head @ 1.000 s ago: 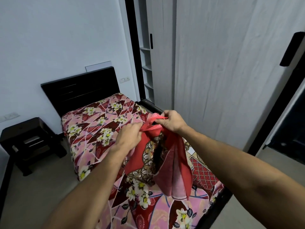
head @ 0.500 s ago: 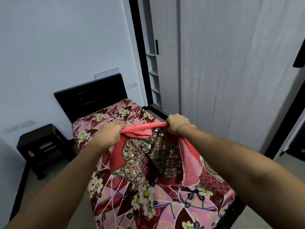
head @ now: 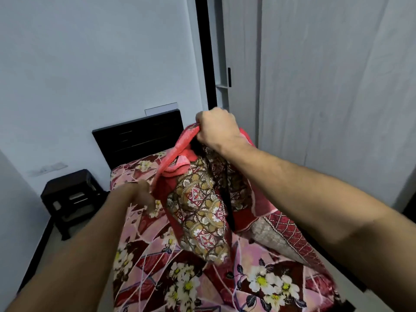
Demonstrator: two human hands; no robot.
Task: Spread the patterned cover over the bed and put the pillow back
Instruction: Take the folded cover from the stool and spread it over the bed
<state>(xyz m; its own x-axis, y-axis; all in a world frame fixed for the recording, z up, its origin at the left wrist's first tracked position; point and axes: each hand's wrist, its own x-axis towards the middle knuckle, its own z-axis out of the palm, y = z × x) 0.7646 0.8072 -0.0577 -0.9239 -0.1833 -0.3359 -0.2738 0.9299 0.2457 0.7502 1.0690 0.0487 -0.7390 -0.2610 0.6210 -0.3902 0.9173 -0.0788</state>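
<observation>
Right hand (head: 216,129) grip on patterned cover (head: 198,212)

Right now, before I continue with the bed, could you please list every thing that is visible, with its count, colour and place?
patterned cloth cover: one, red with gold-brown motifs, bunched, held above the bed
floral blanket: one, pink and maroon with white flowers, over the mattress
lattice-patterned pillow: one, grey and dark red, on the bed's right side
wooden headboard: one, black, against the white wall
small bedside table: one, black, left of the bed
wardrobe doors: two panels, grey wood grain, right of the bed
right hand: one, raised, grips the cover's top edge
left hand: one, lower, blurred, grips the same edge
</observation>
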